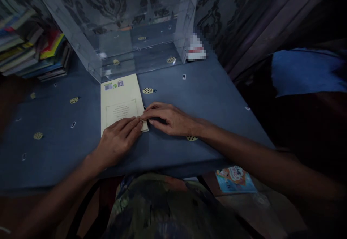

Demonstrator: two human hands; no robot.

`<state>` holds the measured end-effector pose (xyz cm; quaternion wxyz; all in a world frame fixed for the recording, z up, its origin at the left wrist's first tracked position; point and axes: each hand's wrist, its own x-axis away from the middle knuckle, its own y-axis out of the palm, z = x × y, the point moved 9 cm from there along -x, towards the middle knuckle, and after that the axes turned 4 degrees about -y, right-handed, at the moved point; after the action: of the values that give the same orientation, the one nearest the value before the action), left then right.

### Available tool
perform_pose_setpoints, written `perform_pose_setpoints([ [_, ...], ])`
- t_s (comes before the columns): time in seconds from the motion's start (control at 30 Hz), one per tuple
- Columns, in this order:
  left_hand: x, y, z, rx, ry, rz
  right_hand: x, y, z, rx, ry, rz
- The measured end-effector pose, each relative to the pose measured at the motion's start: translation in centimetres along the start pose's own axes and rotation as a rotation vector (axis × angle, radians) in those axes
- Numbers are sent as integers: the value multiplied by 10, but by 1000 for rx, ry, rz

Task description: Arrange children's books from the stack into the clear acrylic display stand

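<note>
A thin book [119,95] with a pale cream cover lies on the blue tablecloth, its printed text box and barcode facing up. My left hand [119,139] rests over the lower part of the cover, fingers laid flat and close together. At the book's lower right edge, my right hand [170,119] has its fingers bent, with the fingertips on that edge beside my left fingertips. The lower left corner of the book is hidden under my left hand.
A clear plastic box-like stand [141,56] rises just behind the book. To the left is a stack of books [32,51]. A blurred white-and-red item [196,49] sits at the back right. Below the table edge lies a colourful packet or booklet [235,180]. Blue cloth [306,72] shows at right.
</note>
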<state>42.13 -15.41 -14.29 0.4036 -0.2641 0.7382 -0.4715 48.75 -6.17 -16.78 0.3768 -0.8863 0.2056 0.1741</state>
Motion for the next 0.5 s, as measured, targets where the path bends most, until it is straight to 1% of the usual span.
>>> perform_pose_setpoints([
  [0.17,-1,-1,-1,17,-6,-10,1,-1,-1,-9,-1,2],
  [0.5,2,3,-4,76,-32,-48,1,-1,-3,-31,-20,16],
])
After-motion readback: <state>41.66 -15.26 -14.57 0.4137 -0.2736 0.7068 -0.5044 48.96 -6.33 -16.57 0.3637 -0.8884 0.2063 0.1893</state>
